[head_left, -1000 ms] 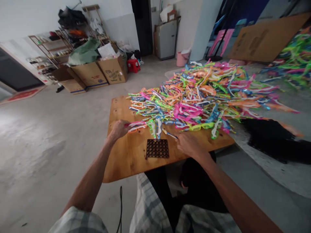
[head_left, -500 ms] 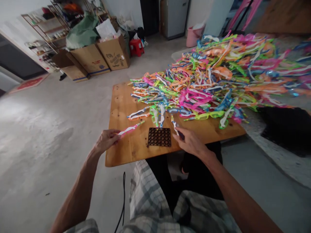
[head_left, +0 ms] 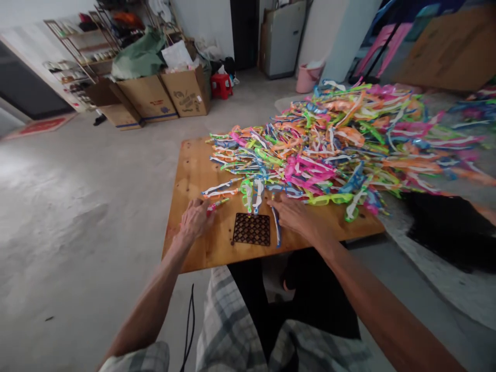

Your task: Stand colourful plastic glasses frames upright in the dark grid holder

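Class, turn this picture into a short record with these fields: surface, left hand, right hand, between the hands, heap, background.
Surface: brown wooden tabletop
Left hand: fingers closed around a slim pink plastic strip with a yellow-green tip
Right hand: fingers at the upper part of a slim blue-and-white plastic strip; firmness of grip unclear
Between the hands: flat black lattice mat
Heap: tangled multicoloured plastic pieces, beyond the mat and to the right
Background: brown cardboard boxes; small red plastic stool

left hand (head_left: 196, 218) — palm-down | right hand (head_left: 293, 213) — fingers (head_left: 279, 204) bent | forearms (head_left: 165, 276) angled inward
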The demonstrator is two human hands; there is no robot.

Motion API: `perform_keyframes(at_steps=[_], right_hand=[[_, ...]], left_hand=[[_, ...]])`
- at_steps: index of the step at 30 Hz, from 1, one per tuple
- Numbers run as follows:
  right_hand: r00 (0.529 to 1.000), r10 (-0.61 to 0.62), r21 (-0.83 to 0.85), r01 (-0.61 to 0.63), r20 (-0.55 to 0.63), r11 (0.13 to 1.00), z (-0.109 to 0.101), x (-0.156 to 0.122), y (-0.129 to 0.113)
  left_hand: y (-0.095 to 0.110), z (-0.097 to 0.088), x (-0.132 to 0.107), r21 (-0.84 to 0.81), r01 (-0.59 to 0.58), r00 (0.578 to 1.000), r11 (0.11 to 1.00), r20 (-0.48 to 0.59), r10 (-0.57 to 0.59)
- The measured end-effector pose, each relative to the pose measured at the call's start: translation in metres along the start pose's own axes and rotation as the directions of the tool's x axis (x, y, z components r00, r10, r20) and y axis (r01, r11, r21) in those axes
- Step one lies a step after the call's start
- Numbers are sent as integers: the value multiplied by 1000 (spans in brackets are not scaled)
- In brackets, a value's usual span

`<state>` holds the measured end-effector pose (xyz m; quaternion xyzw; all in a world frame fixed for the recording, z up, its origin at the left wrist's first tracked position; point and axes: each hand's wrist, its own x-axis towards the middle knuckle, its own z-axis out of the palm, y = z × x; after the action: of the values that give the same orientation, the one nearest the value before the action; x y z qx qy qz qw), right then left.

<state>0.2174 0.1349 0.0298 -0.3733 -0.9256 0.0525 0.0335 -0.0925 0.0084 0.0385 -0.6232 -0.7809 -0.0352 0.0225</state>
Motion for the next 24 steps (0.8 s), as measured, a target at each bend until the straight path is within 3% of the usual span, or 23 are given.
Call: perform_keyframes(at_steps=[2,4,11,13,15,16,18,22,24], right_hand=[[998,-41,-53,43,41,998,0,-3,-1],[996,-61,-96,67,63,993,3,-11,0],[991,-126,-126,131,47,983,5,-38,6],[982,-176,-105,182,63,978,2,-39,5],[976,-206,-87,212,73,973,-2,-40,5],[976,-209,-76,214,66,974,-3,-40,5],[978,-206,-55,208,40,977,-3,-41,5],[983,-184,-28,184,1,982,5,-44,7],[982,-175,72,181,-77,981,11,-49,6]], left_hand=[[14,8,7,45,-65,997,997,-41,66],[15,12,12,38,-132,989,991,-63,134],[-16,1,0,97,-323,941,942,-76,330],[-18,-3,-11,22,-236,966,972,-105,237],[-14,-4,-18,-115,-6,995,993,-100,-6],[-10,-3,-20,-176,116,989,977,-75,-131],[0,-1,-17,-242,278,958,930,0,-286],[17,7,4,-290,480,876,828,104,-471],[18,10,13,-356,517,851,778,115,-513]])
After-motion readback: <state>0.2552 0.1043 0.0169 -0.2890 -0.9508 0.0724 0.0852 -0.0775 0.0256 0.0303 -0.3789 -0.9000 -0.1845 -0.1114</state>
